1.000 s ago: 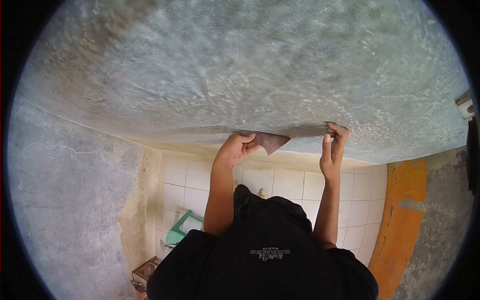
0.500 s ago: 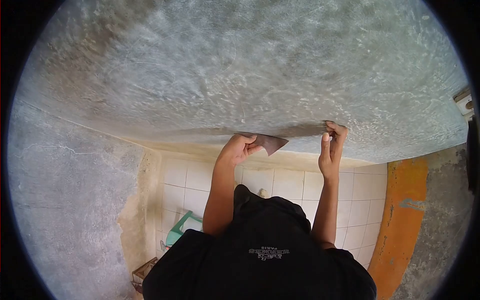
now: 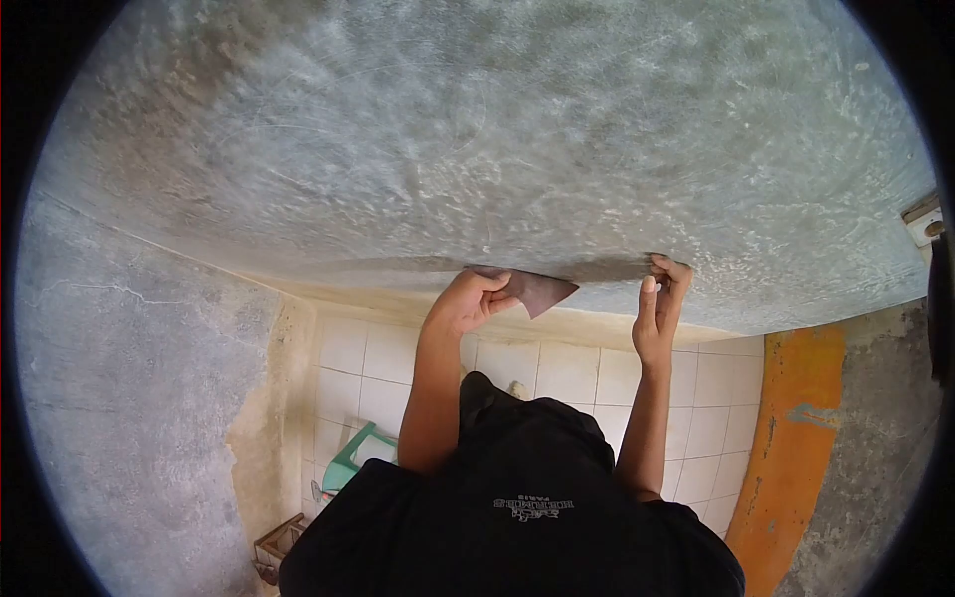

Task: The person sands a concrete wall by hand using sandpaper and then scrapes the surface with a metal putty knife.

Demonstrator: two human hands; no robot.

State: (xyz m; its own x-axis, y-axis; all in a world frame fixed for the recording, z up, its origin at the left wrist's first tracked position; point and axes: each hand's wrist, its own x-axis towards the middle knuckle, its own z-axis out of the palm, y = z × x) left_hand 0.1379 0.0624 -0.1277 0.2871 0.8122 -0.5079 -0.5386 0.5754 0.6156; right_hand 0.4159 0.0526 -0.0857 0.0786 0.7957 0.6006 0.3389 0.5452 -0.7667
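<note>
Pinched between the thumb and fingers of my left hand (image 3: 472,300) is a brownish-red piece of sandpaper (image 3: 542,293), its pointed corner sticking out to the right. The hand is close against the lower part of a grey, mottled plaster wall (image 3: 398,149). To the right, my right hand (image 3: 661,306) is raised at the same wall with thumb and fingers apart and nothing visible in it. Its fingertips seem to rest on the surface, near a dark shadow.
A white tiled floor (image 3: 567,372) lies below. Behind my left arm stands a green plastic stool (image 3: 350,456), with a wooden object (image 3: 279,545) near the left wall (image 3: 149,378). An orange painted strip (image 3: 796,438) and a wall socket (image 3: 927,225) are at right.
The view has shifted slightly. Both hands keep nearly the same places at the wall, and the sandpaper's free corner hangs a little lower in view.
</note>
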